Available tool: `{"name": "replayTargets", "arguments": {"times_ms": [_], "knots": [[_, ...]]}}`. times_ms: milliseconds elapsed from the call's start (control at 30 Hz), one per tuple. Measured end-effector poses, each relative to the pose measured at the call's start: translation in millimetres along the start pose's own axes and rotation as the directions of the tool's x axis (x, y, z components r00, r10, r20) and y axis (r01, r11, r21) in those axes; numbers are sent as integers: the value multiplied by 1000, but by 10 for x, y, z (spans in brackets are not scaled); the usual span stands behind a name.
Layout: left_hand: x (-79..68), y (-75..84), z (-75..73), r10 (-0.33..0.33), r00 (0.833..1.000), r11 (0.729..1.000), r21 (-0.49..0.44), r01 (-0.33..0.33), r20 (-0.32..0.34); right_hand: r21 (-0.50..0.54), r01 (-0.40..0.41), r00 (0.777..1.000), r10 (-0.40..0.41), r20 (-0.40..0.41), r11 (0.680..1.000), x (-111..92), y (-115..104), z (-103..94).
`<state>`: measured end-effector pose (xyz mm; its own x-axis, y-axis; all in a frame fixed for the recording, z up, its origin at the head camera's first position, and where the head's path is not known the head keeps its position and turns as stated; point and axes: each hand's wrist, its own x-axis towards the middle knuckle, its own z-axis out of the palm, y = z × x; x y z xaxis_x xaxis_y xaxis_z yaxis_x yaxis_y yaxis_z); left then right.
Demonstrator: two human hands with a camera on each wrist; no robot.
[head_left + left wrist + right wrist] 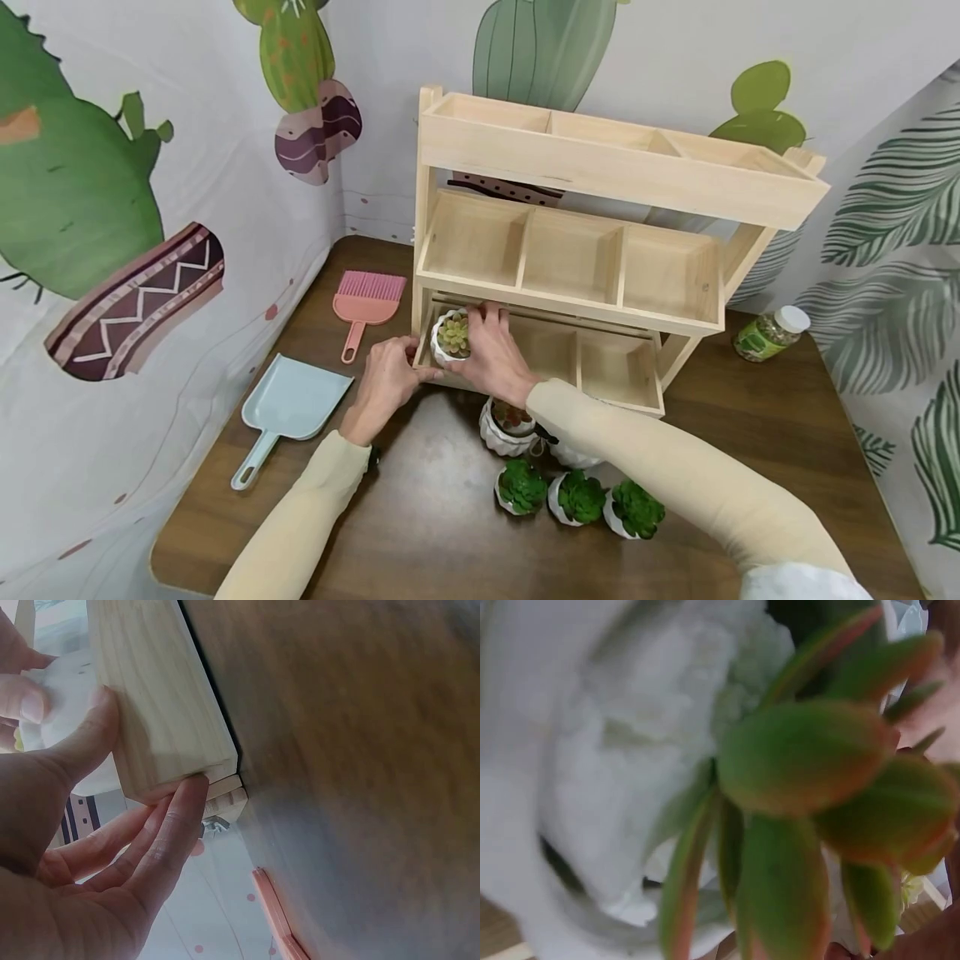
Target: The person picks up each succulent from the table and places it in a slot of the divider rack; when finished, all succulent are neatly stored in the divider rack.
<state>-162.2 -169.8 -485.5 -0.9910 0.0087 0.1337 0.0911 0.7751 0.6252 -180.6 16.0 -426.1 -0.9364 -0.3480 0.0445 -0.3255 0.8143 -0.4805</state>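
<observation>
At the left end of the wooden shelf's [622, 185] bottom tier, I see the right grip [495, 352] curled round a white pot [438, 349], spread only as wide as the pot; a yellow-green plant [453, 333] fills its top. I cannot tell whether the pot touches the compartment floor. Just left of it, I have the left grip [387, 379] pinched on the tier's front corner, thumb against the wood and fingers round the end.

Nearer me than the right grip, a white pot with a reddish plant [507, 433] stands on the bench [427, 508], and beyond that are three small green plants [581, 497] in a row. Left of the left grip lie a pink brush [365, 307] and a blue dustpan [296, 402]. Well right of both grips is a jar [767, 335] with a white lid.
</observation>
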Motion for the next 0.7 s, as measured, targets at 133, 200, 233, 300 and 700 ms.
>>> {"name": "replayTargets", "arguments": {"times_ms": [133, 200, 233, 300, 700], "knots": [[-12, -10, 9, -17, 1000, 1000, -5, 17, 13, 25, -38, 998, 37, 42, 999, 44, -4, 12], [-13, -11, 11, -22, 1000, 1000, -11, 22, 16, 41, -55, 997, 52, 58, 998, 82, 12, 25], [-13, -11, 11, -23, 1000, 1000, -12, 23, 17, 36, -54, 997, 52, 56, 998, 96, 21, 29], [-10, -12, 11, -25, 1000, 1000, -14, 25, 15, 27, -50, 998, 49, 50, 998, 191, 144, 139], [8, 1, -12, -7, 1000, 1000, -10, 7, 9, 126, -176, 976, 155, 155, 976, 482, 436, 296]]}}
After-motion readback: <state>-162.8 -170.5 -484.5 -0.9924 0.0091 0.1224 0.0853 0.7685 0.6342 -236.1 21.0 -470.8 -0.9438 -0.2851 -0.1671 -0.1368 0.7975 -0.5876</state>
